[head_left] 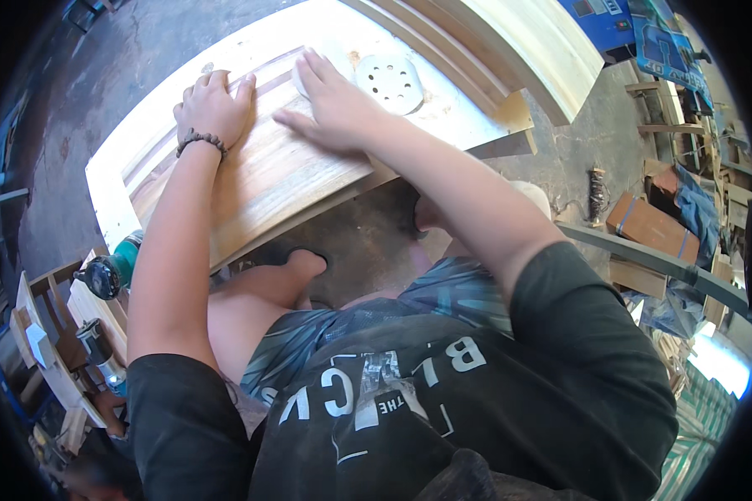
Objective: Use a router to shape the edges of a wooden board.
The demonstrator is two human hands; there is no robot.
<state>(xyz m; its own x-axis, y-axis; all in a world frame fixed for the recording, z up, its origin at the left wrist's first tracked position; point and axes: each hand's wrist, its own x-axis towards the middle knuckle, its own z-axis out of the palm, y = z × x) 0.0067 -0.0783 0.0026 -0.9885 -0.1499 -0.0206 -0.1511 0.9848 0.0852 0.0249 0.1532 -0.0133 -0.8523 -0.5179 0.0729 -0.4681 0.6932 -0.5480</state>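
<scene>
Your left hand (215, 107) lay with loosely spread fingers on the grooved, pale-grained wooden panel (280, 175) at upper centre. Your right hand (332, 104) was flat over it, fingers nearly together, thumb apart; palm contact was hidden. A perforated sanding disc (390, 83) rested on the white surface (107, 175). The frame cut off the wooden boards (543, 50), upper right.

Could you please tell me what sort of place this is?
Probably a woodworking shop: a wooden panel lies on the white worktable, with a round perforated disc, likely for sanding, beyond it and a teal power tool at left.
</scene>
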